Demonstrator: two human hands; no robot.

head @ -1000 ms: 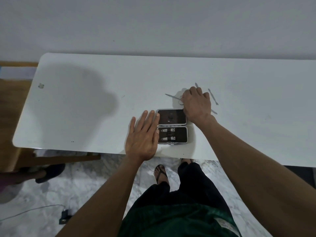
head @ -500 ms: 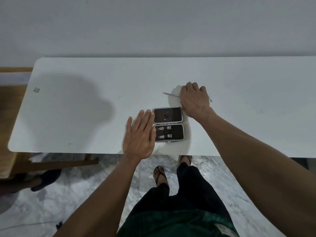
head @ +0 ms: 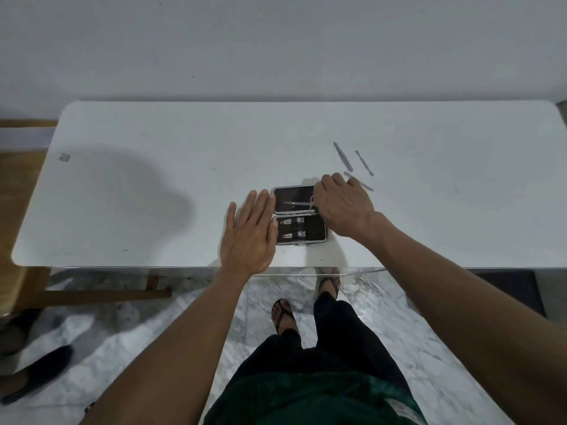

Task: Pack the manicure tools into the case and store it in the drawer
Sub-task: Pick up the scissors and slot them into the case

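Observation:
An open black manicure case point(head: 299, 214) with a silver rim lies near the front edge of the white table point(head: 153, 185). Its near half holds two nail clippers point(head: 293, 228). My right hand point(head: 342, 205) grips small scissors point(head: 299, 204) by the handles, with the blades lying over the case's far half. My left hand point(head: 250, 233) rests flat on the table, fingers straight, touching the case's left edge. Three loose metal tools point(head: 352, 162) lie on the table just beyond my right hand.
A white wall stands behind the table. A wooden bench point(head: 18, 210) sits at the left. Marble floor, my sandalled feet point(head: 283, 314) and a dark shoe point(head: 40, 372) show below the table edge. No drawer is visible.
My right hand has come back from the loose tools to the case, bringing the scissors over the far half. My left hand has stayed flat beside the case.

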